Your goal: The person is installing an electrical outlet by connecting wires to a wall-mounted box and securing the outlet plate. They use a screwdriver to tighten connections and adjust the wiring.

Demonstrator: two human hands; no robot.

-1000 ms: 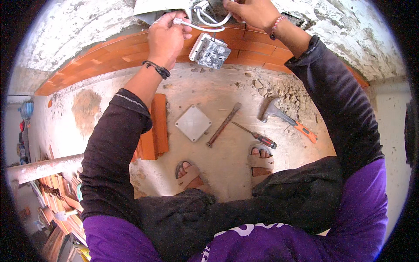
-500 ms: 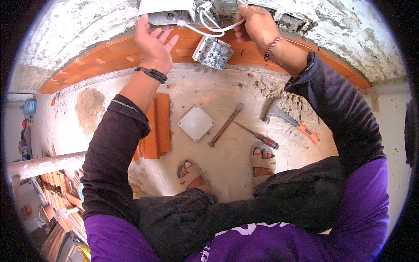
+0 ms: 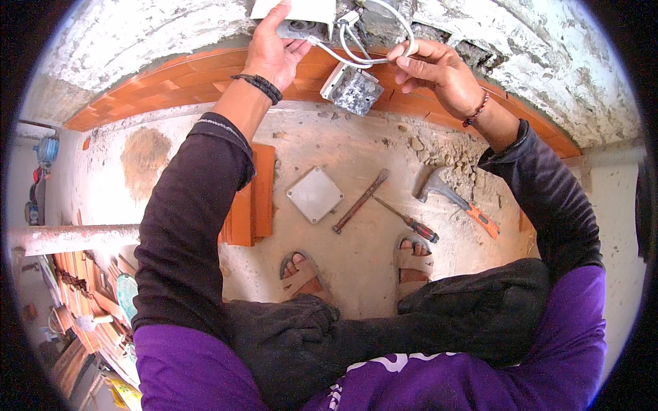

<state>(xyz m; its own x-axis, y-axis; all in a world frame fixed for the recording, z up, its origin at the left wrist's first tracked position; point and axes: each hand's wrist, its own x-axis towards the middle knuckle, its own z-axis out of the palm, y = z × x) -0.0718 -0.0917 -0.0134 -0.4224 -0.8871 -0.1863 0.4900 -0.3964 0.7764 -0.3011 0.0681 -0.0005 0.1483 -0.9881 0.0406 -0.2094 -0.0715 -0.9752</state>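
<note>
My left hand [image 3: 272, 57] grips a white plastic electrical box [image 3: 312, 12] at the wall, thumb along its side and fingers under its lower edge. Between thumb and fingers of my right hand [image 3: 442, 77] is a white cable [image 3: 407, 24], bent in a loop above the hand. More of the cable runs left to the box. Below the cable, a small grey, plaster-smeared box [image 3: 358, 94] sits against the orange tiles. The upper part of the white box is cut off by the picture's edge.
On the dusty floor lie a square light-grey cover [image 3: 314, 194], a rusty chisel [image 3: 361, 201], a screwdriver [image 3: 408, 220] and a claw hammer [image 3: 459, 203]. Stacked orange tiles [image 3: 263, 195] stand left of the cover. Rubble [image 3: 449, 154] lies near the wall; a pole [image 3: 82, 239] crosses at left.
My left hand's spread fingers have come in under the white box. My right hand has moved down and right from the wall, drawing the cable into a visible loop. The view has shifted slightly.
</note>
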